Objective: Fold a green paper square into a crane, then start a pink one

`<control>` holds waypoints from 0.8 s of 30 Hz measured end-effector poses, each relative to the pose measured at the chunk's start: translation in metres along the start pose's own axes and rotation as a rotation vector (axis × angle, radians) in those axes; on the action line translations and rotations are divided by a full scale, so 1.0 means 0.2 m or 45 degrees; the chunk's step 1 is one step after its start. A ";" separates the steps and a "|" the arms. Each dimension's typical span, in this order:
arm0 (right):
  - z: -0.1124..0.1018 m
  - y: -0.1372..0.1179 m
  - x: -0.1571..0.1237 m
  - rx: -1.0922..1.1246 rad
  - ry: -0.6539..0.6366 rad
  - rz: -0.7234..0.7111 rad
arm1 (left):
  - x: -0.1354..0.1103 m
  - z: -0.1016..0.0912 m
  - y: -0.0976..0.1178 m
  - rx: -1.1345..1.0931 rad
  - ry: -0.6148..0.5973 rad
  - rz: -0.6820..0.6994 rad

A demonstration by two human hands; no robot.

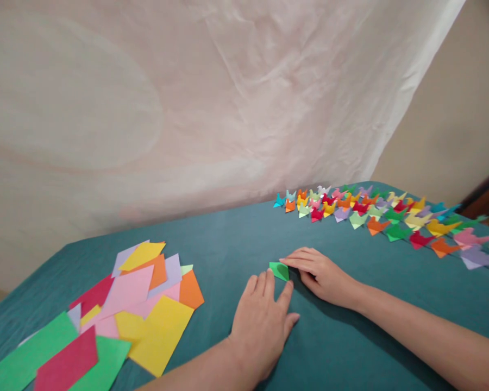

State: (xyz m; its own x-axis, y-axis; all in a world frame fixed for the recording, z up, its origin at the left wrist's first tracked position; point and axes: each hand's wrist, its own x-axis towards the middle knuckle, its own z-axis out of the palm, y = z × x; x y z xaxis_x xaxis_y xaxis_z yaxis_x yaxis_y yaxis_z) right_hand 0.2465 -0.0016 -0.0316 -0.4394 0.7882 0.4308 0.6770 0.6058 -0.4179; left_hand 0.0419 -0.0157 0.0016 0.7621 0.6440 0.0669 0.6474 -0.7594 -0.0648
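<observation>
A small piece of green folded paper (279,271) lies flat on the teal cloth between my hands. My left hand (261,320) rests palm down in front of it, fingers stretched out and slightly spread. Its fingertips touch the near and left edges of the paper. From the right, my right hand (324,274) reaches to the paper's upper right corner, with its fingers close together and the fingertips on that corner. Part of the paper's right edge is hidden by these fingers.
Loose coloured sheets (126,298) overlap in a heap on the left of the teal-covered table (228,239). Rows of small folded paper birds (358,209) stand along the far right. Behind the table hangs a pale wrinkled cloth (228,108).
</observation>
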 end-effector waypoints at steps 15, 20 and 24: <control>-0.02 0.02 0.00 -0.035 0.099 -0.075 | 0.03 0.03 -0.10 -0.166 0.068 0.102; -0.04 0.00 -0.01 -0.114 0.053 -0.121 | 0.06 0.02 -0.16 -0.243 0.085 0.108; -0.04 -0.02 0.00 -0.109 0.036 -0.135 | 0.09 0.04 -0.22 -0.359 0.144 0.128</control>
State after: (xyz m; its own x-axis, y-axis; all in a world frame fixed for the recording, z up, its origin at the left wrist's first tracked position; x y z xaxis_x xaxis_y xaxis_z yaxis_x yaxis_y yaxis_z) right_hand 0.2494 -0.0051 -0.0233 -0.4951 0.7161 0.4920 0.6762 0.6732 -0.2994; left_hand 0.0267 0.0299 -0.0032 0.8062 0.5619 0.1853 0.5287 -0.8248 0.2007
